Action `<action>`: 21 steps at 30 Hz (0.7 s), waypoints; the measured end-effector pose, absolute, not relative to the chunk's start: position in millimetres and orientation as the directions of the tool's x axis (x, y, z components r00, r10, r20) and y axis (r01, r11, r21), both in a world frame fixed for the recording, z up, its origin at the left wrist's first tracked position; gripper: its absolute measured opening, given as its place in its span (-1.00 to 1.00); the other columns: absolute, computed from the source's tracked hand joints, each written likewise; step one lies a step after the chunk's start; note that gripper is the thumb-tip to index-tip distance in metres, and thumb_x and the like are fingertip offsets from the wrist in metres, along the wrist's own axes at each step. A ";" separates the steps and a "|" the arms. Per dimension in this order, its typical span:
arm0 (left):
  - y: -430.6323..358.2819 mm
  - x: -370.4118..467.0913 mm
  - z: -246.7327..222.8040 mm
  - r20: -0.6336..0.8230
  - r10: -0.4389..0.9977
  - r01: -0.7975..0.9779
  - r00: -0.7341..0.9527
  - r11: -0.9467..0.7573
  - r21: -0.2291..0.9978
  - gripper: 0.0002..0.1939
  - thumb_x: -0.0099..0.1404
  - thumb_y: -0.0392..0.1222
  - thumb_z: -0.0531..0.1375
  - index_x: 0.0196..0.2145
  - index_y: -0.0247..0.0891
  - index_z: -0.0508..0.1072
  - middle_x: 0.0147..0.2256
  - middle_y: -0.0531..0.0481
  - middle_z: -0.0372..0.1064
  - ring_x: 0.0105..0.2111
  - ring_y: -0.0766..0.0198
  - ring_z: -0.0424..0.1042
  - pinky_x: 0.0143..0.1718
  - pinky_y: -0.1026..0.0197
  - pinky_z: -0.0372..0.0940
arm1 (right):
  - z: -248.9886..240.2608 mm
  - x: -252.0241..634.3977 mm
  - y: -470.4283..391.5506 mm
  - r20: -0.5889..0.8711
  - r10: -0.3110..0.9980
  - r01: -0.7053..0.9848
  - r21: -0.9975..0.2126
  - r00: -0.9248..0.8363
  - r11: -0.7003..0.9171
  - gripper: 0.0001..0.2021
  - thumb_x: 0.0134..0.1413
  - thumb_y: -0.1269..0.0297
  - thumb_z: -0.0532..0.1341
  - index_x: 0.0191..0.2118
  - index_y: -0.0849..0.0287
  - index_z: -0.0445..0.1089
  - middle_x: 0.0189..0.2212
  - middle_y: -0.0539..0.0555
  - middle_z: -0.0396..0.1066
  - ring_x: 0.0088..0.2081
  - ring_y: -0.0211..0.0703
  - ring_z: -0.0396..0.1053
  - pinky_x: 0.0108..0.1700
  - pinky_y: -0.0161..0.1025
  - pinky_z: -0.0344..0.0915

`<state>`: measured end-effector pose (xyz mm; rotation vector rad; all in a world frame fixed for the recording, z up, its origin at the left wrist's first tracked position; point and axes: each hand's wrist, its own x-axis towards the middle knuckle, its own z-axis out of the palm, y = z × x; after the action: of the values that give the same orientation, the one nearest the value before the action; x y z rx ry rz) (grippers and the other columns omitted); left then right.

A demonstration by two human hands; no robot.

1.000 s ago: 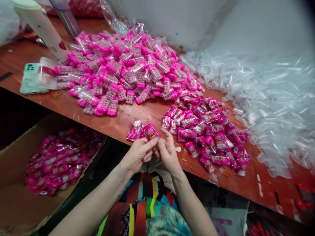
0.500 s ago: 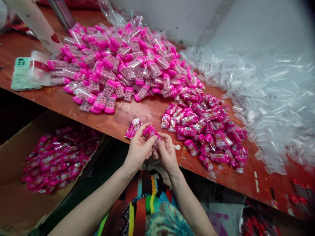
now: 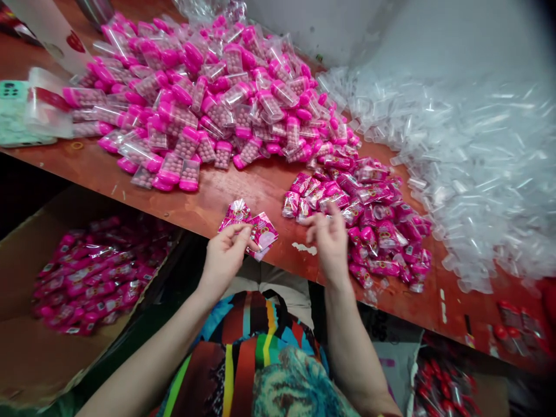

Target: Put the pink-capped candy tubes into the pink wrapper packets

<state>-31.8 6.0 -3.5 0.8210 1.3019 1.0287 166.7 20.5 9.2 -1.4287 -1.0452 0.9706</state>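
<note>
My left hand [image 3: 226, 252] is at the table's front edge, thumb and fingers pinched on a flat pink printed wrapper [image 3: 266, 229] with a pale corner. Another pink printed wrapper, partly behind the fingers, lies beside it on the table. To the right, my right hand [image 3: 329, 240] is held over the near left side of a heap of pink wrapped candy bottles [image 3: 382, 211]. Its fingers are bent but apart, with nothing visible in them. Behind both hands spreads a large pile of clear candy bottles [image 3: 234, 116] with pink caps and small pink balls inside.
Clear plastic bottles [image 3: 456, 162] are heaped on the right of the red-brown table [image 3: 165, 200]. A cardboard box [image 3: 26, 353] of pink wrapped bottles stands below left. A green phone [image 3: 17, 113] lies at the left edge. Red-capped bottles [image 3: 516, 333] lie at the right.
My hands have parted. The right one has let go of the wrapper and moved right to the wrapped heap. My left hand stays on the wrapper, now lower and flatter. The view has shifted slightly.
</note>
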 end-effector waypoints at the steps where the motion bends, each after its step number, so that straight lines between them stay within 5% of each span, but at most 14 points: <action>1: 4.5 -30.4 -7.4 -0.374 0.927 -0.085 0.000 0.373 0.924 -0.69 0.24 0.00 0.21 -0.20 -0.28 0.47 -0.51 0.01 0.49 -0.71 0.46 0.18 -0.68 0.36 0.03 | 1.6 157.8 18.1 -0.022 0.979 0.245 -0.967 0.204 -0.073 -0.67 0.20 0.07 0.14 0.02 0.08 0.33 -0.32 0.05 0.47 -0.44 -0.23 0.35 -0.37 -0.25 0.25; 4: 1.6 -23.6 -17.3 -0.369 0.928 0.008 0.053 0.369 0.929 -0.71 0.22 -0.04 0.22 -0.21 -0.31 0.51 -0.53 -0.01 0.47 -0.52 0.32 0.41 -0.45 0.33 0.25 | -17.6 130.1 13.8 -0.015 0.996 0.648 -0.759 0.083 -0.065 -0.75 0.18 0.08 0.17 -0.19 0.12 0.45 -0.26 0.10 0.47 -0.26 -0.11 0.39 -0.21 -0.19 0.25; 7: 2.8 -19.8 -20.4 -0.385 0.920 0.056 0.078 0.381 0.923 -0.70 0.22 -0.06 0.21 -0.18 -0.31 0.52 -0.55 0.01 0.46 -0.51 0.31 0.42 -0.43 0.33 0.26 | -23.0 119.0 17.9 -0.063 0.993 0.783 -0.611 0.099 -0.117 -0.77 0.17 0.07 0.17 -0.27 0.11 0.45 -0.30 0.07 0.47 -0.31 -0.12 0.38 -0.28 -0.21 0.19; 12: 7.6 -19.2 -13.8 -0.479 0.875 0.060 0.069 0.476 0.877 -0.71 0.20 -0.10 0.20 -0.18 -0.31 0.52 -0.59 0.05 0.43 -0.74 0.43 0.17 -0.70 0.35 0.02 | -22.0 126.9 26.1 -0.127 0.988 0.724 -0.674 0.082 -0.147 -0.79 0.17 0.13 0.18 -0.37 0.10 0.47 -0.38 0.02 0.50 -0.35 -0.17 0.39 -0.32 -0.25 0.18; 21: 7.2 -18.4 -16.9 -0.478 0.875 0.031 0.076 0.477 0.878 -0.69 0.18 -0.04 0.23 -0.19 -0.30 0.51 -0.60 0.07 0.42 -0.82 0.48 0.04 -0.78 0.35 -0.08 | -27.7 126.5 22.6 -0.070 0.988 0.600 -0.788 0.141 -0.141 -0.80 0.10 0.15 0.21 -0.43 0.13 0.47 -0.39 0.02 0.45 -0.36 -0.19 0.37 -0.26 -0.25 0.25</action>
<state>-18.4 7.2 -16.9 0.8814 1.3537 0.7747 126.5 22.6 -27.7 -1.8166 -1.5221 0.8228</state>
